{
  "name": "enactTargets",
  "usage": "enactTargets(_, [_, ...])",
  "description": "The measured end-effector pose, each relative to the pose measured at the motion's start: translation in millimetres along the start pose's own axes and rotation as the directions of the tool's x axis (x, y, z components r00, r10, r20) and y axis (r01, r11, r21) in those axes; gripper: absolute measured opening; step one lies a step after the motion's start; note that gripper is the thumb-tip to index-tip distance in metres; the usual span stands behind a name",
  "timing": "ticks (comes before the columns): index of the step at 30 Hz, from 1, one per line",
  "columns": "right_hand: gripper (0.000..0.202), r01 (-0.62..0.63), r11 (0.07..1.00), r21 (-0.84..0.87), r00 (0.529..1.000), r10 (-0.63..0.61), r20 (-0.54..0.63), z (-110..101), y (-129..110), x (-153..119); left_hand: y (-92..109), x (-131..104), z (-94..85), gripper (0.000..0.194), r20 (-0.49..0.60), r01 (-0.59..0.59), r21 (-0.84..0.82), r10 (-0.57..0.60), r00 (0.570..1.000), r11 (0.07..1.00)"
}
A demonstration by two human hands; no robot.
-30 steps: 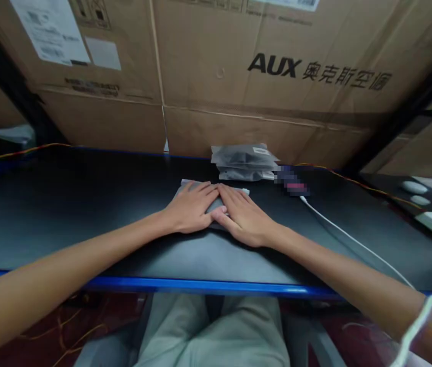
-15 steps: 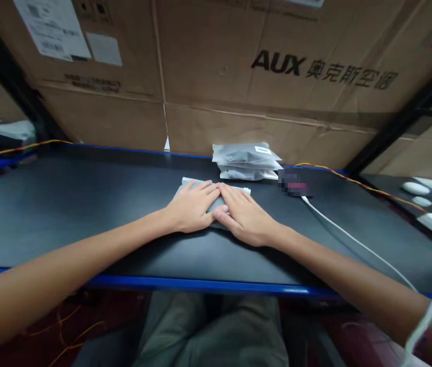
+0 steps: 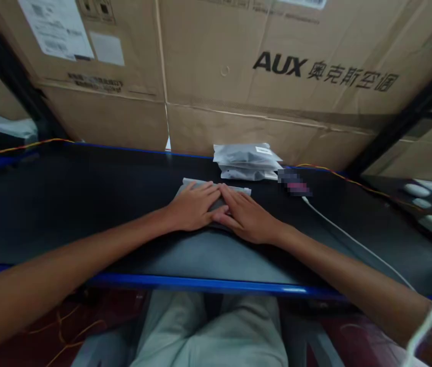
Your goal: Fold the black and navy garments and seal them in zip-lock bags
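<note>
A grey plastic bag with a pale slider strip [image 3: 245, 191] lies flat on the black tabletop [image 3: 124, 183], mostly hidden under both hands. My left hand [image 3: 195, 205] rests palm down on the bag's left part, its fingers stretched out. My right hand [image 3: 248, 214] lies palm down on the right part, fingers extended too. Fingertips and thumbs of the two hands meet over the bag's middle. Just behind them sits a stack of frosted plastic bags [image 3: 244, 160], the top one with a small white label.
Large cardboard boxes [image 3: 208, 76] stand along the back. A blurred-out device [image 3: 294, 183] with a white cable [image 3: 349, 235] lies right of the stack. Black posts rise at both sides, and a red-yellow wire runs along the back. The blue table edge [image 3: 200, 283] is in front.
Both hands stay in nearly the same place on the bag. The picture's lighting has changed, with the tabletop and arms darker and the trousers brighter.
</note>
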State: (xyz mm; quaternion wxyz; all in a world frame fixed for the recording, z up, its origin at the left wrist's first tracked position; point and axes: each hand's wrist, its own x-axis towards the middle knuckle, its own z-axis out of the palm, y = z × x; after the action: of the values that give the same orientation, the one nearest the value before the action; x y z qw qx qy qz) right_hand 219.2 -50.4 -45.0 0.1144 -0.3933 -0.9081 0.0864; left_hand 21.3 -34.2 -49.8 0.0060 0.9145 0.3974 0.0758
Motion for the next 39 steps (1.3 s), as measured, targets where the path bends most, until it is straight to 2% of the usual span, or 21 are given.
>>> enactTargets(4, [0.084, 0.023, 0.998, -0.053, 1.0, -0.023, -0.003, -1.5, 1.4, 1.4, 0.8, 1.2, -0.7, 0.063, -0.011, 0.019, -0.035, -0.019, 1.0, 0.999])
enactTargets(8, [0.081, -0.004, 0.996, -0.088, 1.0, 0.004, 0.001, -4.6, 0.2, 2.2, 2.4, 1.0, -2.0, 0.063, -0.017, 0.039, -0.041, -0.039, 0.999, 0.998])
enactTargets(16, [0.078, 0.07, 0.994, 0.083, 0.997, -0.067, -0.033, -10.8, 11.1, 3.9, 6.8, -0.2, -6.5, 0.06, -0.026, 0.062, -0.068, -0.064, 0.998, 0.996])
enactTargets(19, [0.079, 0.129, 0.98, 0.149, 0.991, -0.121, -0.064, -13.3, 16.6, 3.4, 5.4, -3.6, -7.5, 0.059, -0.066, 0.052, -0.11, -0.06, 0.996, 0.993])
enactTargets(23, [0.057, 0.193, 0.962, 0.192, 0.967, -0.153, -0.203, -19.8, 20.4, 1.7, -0.2, -6.6, -14.7, 0.045, -0.219, -0.044, -0.178, 0.004, 0.976, 0.983])
enactTargets(26, [0.031, 0.173, 0.966, 0.191, 0.937, -0.102, -0.335, -24.6, 22.0, 0.7, -5.3, -6.6, -22.8, 0.033, -0.338, -0.089, -0.232, 0.006, 0.941, 0.969])
enactTargets(28, [0.022, 0.152, 0.967, 0.206, 0.927, -0.067, -0.37, -25.8, 22.5, 0.4, -7.9, -6.5, -26.0, 0.027, -0.373, -0.088, -0.253, -0.013, 0.928, 0.964])
enactTargets(30, [0.016, 0.137, 0.962, 0.237, 0.937, -0.048, -0.346, -25.1, 22.3, 0.8, -9.6, -6.6, -26.4, 0.024, -0.357, -0.081, -0.257, -0.016, 0.934, 0.963])
enactTargets(35, [0.013, 0.084, 0.949, 0.303, 0.972, -0.011, -0.236, -22.0, 20.7, 4.0, -12.8, -5.6, -23.4, 0.023, -0.194, -0.062, -0.329, -0.003, 0.981, 0.942])
enactTargets(39, [0.016, 0.03, 0.946, 0.324, 0.982, 0.033, -0.186, -25.6, 20.5, 4.9, -15.4, -4.7, -23.8, 0.027, -0.136, -0.022, -0.367, -0.031, 0.99, 0.93])
